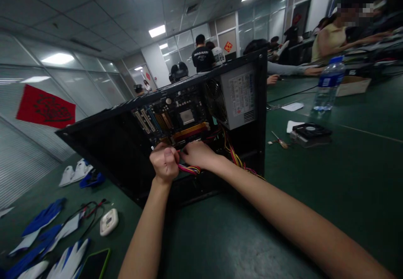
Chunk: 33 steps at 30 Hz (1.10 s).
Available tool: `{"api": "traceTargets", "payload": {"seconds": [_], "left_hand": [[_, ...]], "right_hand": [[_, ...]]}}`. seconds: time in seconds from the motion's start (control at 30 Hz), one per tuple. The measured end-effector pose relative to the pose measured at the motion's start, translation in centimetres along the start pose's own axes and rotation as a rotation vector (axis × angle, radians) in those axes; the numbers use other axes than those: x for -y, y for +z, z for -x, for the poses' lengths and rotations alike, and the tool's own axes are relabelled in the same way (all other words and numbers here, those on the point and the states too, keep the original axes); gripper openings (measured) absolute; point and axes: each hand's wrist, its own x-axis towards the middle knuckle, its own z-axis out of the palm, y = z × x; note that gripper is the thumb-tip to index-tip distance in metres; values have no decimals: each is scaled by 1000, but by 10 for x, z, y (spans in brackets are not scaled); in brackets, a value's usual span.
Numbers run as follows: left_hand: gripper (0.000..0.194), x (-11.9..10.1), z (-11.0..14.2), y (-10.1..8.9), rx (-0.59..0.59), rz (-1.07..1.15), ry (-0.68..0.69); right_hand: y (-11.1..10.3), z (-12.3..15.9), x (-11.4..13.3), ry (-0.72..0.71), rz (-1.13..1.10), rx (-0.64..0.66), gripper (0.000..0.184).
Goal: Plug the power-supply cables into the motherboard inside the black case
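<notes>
An open black computer case (262, 102) stands on the green table, showing its motherboard (198, 110) with a bare processor on it. At the upper right inside sits the silver power supply (241, 96), beside a dark fan. My left hand (165, 162) is closed in front of the board's lower edge, with a bundle of coloured cables (190, 169) coming out of it. Close beside it, my right hand (200, 155) reaches in with bent fingers; what its fingertips hold is hidden. More red, yellow and black wires (234, 155) hang below the power supply.
Right of the case are a screwdriver (280, 140), a cooler with a fan (310, 134) and a water bottle (329, 83). At left lie blue-and-white gloves (44, 218), a white earbud case (108, 222), thin cables and a phone (95, 264). Other people sit behind.
</notes>
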Motion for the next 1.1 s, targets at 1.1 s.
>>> {"api": "traceTargets", "payload": {"seconds": [1.1], "left_hand": [[43, 10, -12, 9, -198, 397, -567]], "right_hand": [[-43, 29, 23, -305, -865, -116, 22]]}}
